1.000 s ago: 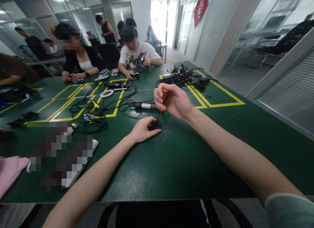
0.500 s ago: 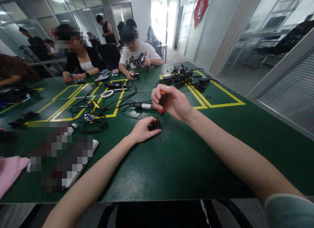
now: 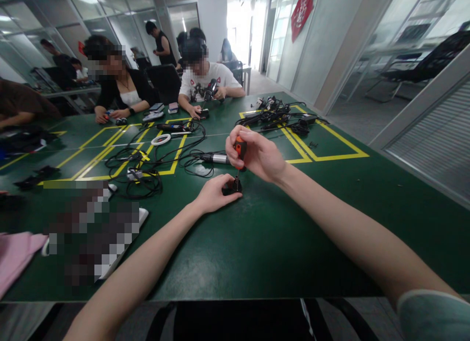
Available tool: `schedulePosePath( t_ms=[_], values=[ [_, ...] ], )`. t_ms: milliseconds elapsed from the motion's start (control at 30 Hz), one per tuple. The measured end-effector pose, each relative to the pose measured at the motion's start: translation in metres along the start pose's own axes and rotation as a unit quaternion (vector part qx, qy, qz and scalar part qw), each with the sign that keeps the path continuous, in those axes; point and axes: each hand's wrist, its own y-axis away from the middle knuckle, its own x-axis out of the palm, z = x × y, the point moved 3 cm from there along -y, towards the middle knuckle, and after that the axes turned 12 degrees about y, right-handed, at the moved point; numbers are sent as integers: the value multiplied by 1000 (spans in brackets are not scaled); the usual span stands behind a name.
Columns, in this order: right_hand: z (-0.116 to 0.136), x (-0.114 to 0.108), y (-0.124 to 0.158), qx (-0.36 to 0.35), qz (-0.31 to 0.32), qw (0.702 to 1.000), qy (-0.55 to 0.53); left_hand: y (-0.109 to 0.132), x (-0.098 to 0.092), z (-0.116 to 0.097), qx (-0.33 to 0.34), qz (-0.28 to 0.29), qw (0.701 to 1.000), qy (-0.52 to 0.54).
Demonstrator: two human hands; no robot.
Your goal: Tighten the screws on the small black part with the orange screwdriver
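My right hand (image 3: 257, 152) is closed round the handle of an orange and black screwdriver (image 3: 240, 147), held upright with its shaft pointing down. Under it, a small black part (image 3: 235, 186) lies on the green table (image 3: 279, 243), and the screwdriver's tip meets it. My left hand (image 3: 216, 193) grips this part between thumb and fingers and keeps it against the table. The fingers hide some of the part, so its exact kind does not show. Just behind my hands lies a silver and black cylindrical tool (image 3: 216, 158) with a cable.
Tangled black cables (image 3: 135, 184) lie to the left, near a white ring (image 3: 160, 139). A heap of black cables and devices (image 3: 273, 110) sits at the back right. Blurred-out flat objects (image 3: 121, 243) and a pink cloth (image 3: 18, 257) are at near left. Co-workers sit across the table.
The screwdriver's handle has turned a little within my right hand's fingers. My left hand and the black part stay in place.
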Motion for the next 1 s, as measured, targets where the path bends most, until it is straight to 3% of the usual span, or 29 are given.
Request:
schedulePosePath(
  t_ms=[200, 367, 1000],
  values=[
    [-2, 5, -2, 32, -12, 999, 4, 0, 0, -1, 5, -2, 1000, 4],
    [-2, 6, 0, -11, 13, 999, -29, 0, 0, 0, 6, -3, 1000, 3],
    [2, 5, 2, -23, 8, 1000, 19, 0, 0, -1, 7, 1, 1000, 6]
  ],
)
